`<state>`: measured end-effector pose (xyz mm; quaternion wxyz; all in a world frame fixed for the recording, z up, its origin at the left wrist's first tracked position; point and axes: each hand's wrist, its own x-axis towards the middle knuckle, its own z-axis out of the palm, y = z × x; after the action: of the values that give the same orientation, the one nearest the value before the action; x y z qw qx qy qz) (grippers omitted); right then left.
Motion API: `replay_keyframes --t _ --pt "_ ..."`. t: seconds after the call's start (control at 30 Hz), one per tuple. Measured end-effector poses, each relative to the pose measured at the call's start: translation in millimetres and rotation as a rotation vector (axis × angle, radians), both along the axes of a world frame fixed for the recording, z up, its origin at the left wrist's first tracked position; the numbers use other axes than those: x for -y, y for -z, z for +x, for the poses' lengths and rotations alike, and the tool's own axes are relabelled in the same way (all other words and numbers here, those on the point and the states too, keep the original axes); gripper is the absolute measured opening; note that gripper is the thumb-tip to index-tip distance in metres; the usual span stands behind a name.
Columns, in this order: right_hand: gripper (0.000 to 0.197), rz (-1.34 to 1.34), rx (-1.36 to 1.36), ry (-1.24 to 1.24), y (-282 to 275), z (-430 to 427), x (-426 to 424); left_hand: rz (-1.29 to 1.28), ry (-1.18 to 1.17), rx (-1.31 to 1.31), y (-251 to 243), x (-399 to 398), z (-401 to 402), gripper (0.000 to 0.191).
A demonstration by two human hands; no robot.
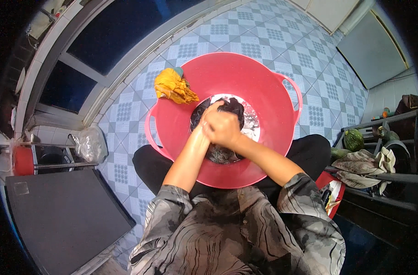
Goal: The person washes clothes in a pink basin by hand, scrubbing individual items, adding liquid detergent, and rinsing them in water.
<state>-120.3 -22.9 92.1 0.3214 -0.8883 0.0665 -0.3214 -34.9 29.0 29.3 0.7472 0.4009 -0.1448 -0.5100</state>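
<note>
A large pink plastic tub with two side handles stands on the floor between my bent legs. Dark wet cloth lies in shallow, bright water at its bottom. Over the cloth my left hand and my right hand meet, the right one curled across the left and slightly blurred. Dark fabric shows just beyond the fingers; whether either hand grips it is hidden. A bunched yellow-orange cloth hangs over the tub's far left rim, with a bit of green fabric behind it.
Patterned blue tiles surround the tub. At the left are a dark flat-topped cabinet and a clear plastic bag. On the right, a metal rack holds green squashes and draped cloths. A framed glass door stands at upper left.
</note>
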Motion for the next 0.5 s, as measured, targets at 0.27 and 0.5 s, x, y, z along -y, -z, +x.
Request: replay_keyframes --t 0.27,0.5 --pt "0.025 0.315 -0.089 0.146 20.6 19.5 71.6 0.847 0.066 1.170 -69.9 8.1 7.5 0.055" --pt "0.025 0.455 -0.169 -0.066 15.4 10.0 76.8 0.317 0.129 1.021 -69.6 8.2 13.0 0.083"
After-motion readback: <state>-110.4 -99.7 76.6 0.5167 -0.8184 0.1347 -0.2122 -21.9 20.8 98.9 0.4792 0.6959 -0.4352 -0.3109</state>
